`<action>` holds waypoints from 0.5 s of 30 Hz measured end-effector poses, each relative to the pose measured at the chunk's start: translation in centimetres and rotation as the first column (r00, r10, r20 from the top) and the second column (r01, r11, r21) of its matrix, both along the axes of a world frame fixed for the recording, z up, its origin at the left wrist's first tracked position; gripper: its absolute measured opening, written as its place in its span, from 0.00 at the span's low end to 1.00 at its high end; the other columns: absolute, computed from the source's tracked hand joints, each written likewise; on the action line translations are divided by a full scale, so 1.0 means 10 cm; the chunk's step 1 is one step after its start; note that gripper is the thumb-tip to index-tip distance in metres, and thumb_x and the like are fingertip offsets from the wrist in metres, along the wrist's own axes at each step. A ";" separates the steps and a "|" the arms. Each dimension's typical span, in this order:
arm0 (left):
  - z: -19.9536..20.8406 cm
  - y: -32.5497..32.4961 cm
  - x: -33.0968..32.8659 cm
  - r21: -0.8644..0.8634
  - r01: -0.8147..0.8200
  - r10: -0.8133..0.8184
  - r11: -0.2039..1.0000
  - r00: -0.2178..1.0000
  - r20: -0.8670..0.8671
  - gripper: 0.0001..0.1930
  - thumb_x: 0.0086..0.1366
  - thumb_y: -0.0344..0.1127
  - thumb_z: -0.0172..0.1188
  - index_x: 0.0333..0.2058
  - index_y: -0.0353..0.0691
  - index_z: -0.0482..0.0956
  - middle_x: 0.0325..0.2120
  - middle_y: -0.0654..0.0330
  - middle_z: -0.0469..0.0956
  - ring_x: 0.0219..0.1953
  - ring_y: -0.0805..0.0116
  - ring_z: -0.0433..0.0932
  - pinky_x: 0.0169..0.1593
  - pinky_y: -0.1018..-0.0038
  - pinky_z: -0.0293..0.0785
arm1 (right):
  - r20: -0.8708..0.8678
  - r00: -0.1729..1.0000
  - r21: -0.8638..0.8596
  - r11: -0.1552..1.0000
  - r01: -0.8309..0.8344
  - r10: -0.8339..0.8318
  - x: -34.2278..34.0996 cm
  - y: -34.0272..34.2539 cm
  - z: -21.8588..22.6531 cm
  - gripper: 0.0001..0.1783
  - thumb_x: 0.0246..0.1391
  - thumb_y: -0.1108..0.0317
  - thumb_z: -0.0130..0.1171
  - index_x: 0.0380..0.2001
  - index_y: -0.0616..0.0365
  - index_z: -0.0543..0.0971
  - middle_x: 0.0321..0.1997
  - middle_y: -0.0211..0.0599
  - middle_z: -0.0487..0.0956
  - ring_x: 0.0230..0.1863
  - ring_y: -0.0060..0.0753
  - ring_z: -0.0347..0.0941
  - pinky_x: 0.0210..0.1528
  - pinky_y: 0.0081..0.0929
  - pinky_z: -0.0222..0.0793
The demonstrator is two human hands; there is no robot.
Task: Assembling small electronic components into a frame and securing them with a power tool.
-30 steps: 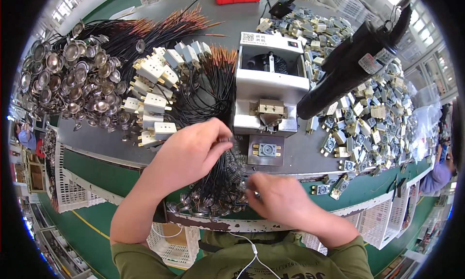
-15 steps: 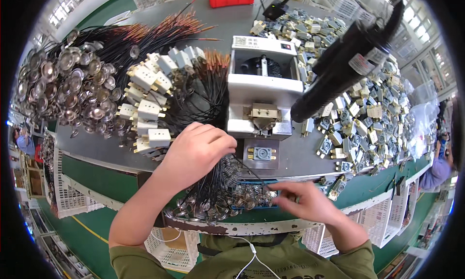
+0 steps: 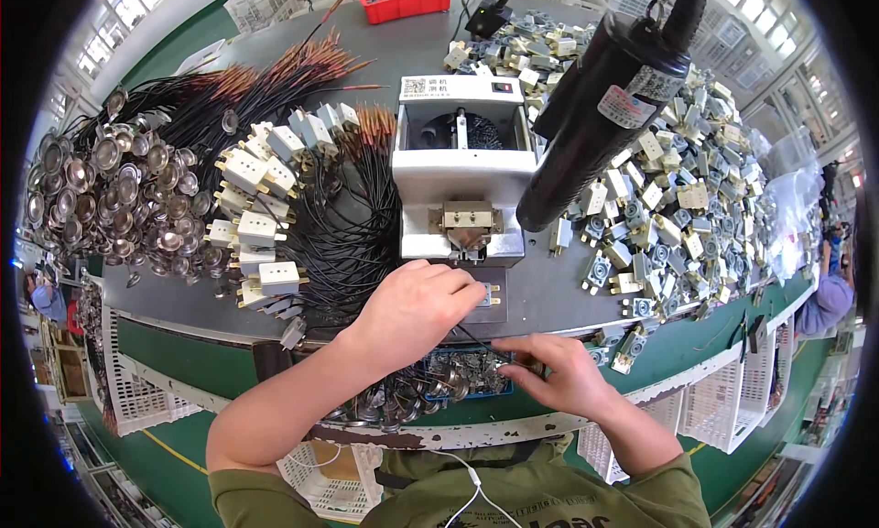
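Observation:
A thin black wire (image 3: 475, 339) stretches between my two hands at the near edge of the table. My left hand (image 3: 412, 301) is closed on it, fingertips over a small grey switch block with brass pins (image 3: 493, 294). That block lies on a metal plate (image 3: 494, 314) before a silver bench machine (image 3: 465, 180), partly hidden by the hand. My right hand (image 3: 560, 372) pinches the wire's other part between thumb and forefinger; the exact end is hidden. Below the hands, a blue tray (image 3: 499, 393) of small metal parts sits beside metal discs (image 3: 394, 402) on black wires.
Many grey-and-white blocks (image 3: 655, 217) are heaped at right. Left lie a pile of metal discs (image 3: 124, 194), bundled black wires (image 3: 339, 253) and a curved row of blocks (image 3: 261, 226). A thick black tube (image 3: 595, 116) slants over the table. A red bin (image 3: 407, 8) stands behind.
My left hand has moved right, from beside the block to partly over it, closer to my right hand. The view has shifted slightly, and the wire span between my hands is shorter.

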State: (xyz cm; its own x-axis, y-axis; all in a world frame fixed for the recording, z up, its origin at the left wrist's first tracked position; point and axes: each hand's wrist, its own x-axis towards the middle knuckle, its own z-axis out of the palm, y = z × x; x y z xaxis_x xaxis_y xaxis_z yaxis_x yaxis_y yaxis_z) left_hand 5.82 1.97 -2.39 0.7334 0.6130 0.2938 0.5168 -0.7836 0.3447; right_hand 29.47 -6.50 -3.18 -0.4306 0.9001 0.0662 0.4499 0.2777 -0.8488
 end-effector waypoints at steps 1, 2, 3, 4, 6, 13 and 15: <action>0.00 0.00 0.00 -0.006 -0.007 0.007 1.000 1.000 0.010 0.06 0.55 0.29 0.64 0.34 0.41 0.80 0.33 0.63 0.79 0.35 0.63 0.80 0.39 0.68 0.75 | 0.000 1.000 0.001 1.000 0.002 -0.002 0.00 0.00 0.00 0.20 0.50 0.73 0.72 0.49 0.54 0.83 0.27 0.35 0.79 0.25 0.29 0.75 0.29 0.25 0.72; -0.01 0.00 0.01 -0.005 -0.007 0.007 1.000 1.000 0.010 0.06 0.55 0.29 0.64 0.34 0.41 0.80 0.33 0.63 0.79 0.35 0.63 0.80 0.39 0.68 0.75 | -0.008 1.000 -0.007 1.000 -0.004 0.004 0.01 0.00 0.01 0.21 0.50 0.73 0.72 0.49 0.54 0.83 0.27 0.35 0.80 0.25 0.29 0.75 0.29 0.25 0.72; -0.01 0.00 0.01 -0.043 -0.026 0.027 0.999 1.000 0.014 0.06 0.55 0.28 0.64 0.34 0.41 0.80 0.33 0.63 0.79 0.35 0.62 0.80 0.39 0.67 0.76 | -0.015 1.000 -0.014 1.000 -0.011 0.011 0.01 0.01 0.02 0.22 0.49 0.74 0.73 0.50 0.54 0.82 0.28 0.35 0.80 0.25 0.29 0.76 0.29 0.25 0.72; -0.01 0.00 0.01 -0.081 -0.045 0.047 0.996 0.999 0.018 0.06 0.56 0.28 0.63 0.34 0.41 0.80 0.33 0.63 0.78 0.35 0.62 0.80 0.39 0.66 0.77 | -0.015 1.000 -0.013 1.000 -0.011 0.011 0.02 0.01 0.02 0.22 0.49 0.74 0.73 0.50 0.54 0.82 0.28 0.35 0.80 0.25 0.29 0.76 0.29 0.25 0.72; -0.03 -0.02 0.01 -0.083 -0.054 0.055 0.995 0.998 0.011 0.07 0.55 0.27 0.64 0.34 0.40 0.80 0.32 0.62 0.78 0.34 0.61 0.80 0.38 0.66 0.77 | -0.033 0.999 -0.012 1.000 -0.014 0.014 0.02 0.02 0.04 0.22 0.47 0.74 0.74 0.48 0.56 0.82 0.27 0.34 0.80 0.25 0.28 0.76 0.30 0.24 0.72; 0.05 -0.03 0.01 -0.102 -0.071 0.074 0.992 0.997 0.030 0.09 0.58 0.30 0.65 0.38 0.41 0.80 0.31 0.62 0.77 0.35 0.60 0.79 0.38 0.66 0.77 | -0.160 0.972 0.117 0.981 -0.153 0.171 0.08 0.01 0.08 0.21 0.43 0.75 0.77 0.41 0.57 0.79 0.32 0.36 0.81 0.29 0.33 0.78 0.31 0.26 0.74; 0.17 -0.07 0.00 -0.096 0.011 0.001 0.995 0.993 0.115 0.10 0.58 0.32 0.66 0.40 0.42 0.80 0.30 0.62 0.76 0.35 0.61 0.79 0.38 0.66 0.76 | -0.086 0.986 0.355 0.929 -0.102 0.141 0.13 -0.04 0.06 0.22 0.42 0.77 0.76 0.41 0.56 0.78 0.36 0.38 0.82 0.34 0.36 0.81 0.34 0.28 0.76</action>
